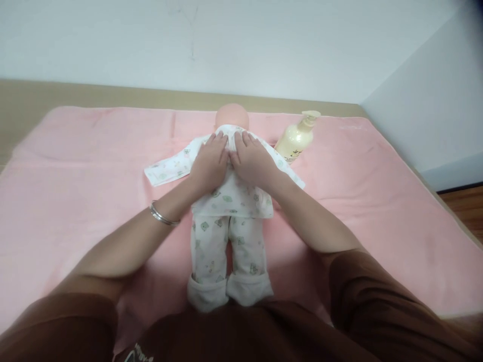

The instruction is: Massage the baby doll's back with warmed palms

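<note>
A baby doll [233, 115] lies lengthwise before me, its bald head at the far end and no face showing. It wears a white printed top [231, 201] and matching trousers [209, 246] with turned-up cuffs. My left hand [212, 160] rests flat on the left side of the doll's upper back, fingers stretched toward the head. Beside it my right hand [252, 158] lies flat on the right side, its fingers also extended. The thumbs come close together at the middle. One sleeve of the top spreads out to the left; the other is partly hidden behind my right forearm.
A cream pump bottle [298, 136] leans or lies tilted right of the doll, near its sleeve. The pink blanket [94, 201] covers most of the wooden table [22, 100]. A white wall [245, 50] rises behind the table, and another stands at the right.
</note>
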`<state>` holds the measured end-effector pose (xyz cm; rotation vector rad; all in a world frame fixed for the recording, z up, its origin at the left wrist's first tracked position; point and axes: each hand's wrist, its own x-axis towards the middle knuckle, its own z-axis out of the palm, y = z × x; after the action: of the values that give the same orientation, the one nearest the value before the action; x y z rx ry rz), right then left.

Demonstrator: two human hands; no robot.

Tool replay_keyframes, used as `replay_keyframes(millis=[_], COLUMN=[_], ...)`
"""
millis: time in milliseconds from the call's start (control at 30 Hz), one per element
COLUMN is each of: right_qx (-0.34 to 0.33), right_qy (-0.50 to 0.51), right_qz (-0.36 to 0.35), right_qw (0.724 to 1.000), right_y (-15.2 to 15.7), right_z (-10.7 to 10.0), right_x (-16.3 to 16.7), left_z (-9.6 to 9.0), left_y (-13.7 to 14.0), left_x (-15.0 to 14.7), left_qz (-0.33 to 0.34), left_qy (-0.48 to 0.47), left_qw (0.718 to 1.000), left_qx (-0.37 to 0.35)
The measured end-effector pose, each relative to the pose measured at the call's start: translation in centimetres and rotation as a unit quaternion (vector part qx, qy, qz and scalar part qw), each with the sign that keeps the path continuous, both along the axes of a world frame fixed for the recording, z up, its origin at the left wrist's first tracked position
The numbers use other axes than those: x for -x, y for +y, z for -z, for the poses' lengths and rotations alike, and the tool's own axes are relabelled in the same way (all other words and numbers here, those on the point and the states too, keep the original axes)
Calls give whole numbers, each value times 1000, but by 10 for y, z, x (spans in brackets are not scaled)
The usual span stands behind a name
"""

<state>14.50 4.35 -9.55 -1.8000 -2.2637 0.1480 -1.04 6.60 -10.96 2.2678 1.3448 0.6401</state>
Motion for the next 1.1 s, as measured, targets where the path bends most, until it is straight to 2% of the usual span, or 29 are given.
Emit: replay_keyframes(millis=[167,333,467,600,767,867,1000,1100], right_qx=[-4,50,68,62,38,43,61,57], right_qy=[0,43,50,26,18,34,53,42], right_qz=[-20,28,30,20,7,25,52,58], right_qw=[1000,997,996,998,999,998,995,996], right_y=[-12,13,20,5,-8,1,21,27], right_z=[-4,-6,-7,-8,-7,-6,-5,-3], right_x=[8,-3,-9,-3,5,3,-7,-11], left_z=[6,1,-5,-3,7,2,-16,-22], left_y=[20,-1,-11,7,23,8,-28,-35], left_x=[8,-2,-7,0,8,1,-12,-13], left_qz=[-7,-21,-11,-13,-17,-29,-30,-21], left_qy=[-28,6,6,-9,-36,-18,27,24], left_qw=[1000,1000,1000,1000,999,999,999,999], left_qx=[-3,-4,1,20,6,-4,-13,10])
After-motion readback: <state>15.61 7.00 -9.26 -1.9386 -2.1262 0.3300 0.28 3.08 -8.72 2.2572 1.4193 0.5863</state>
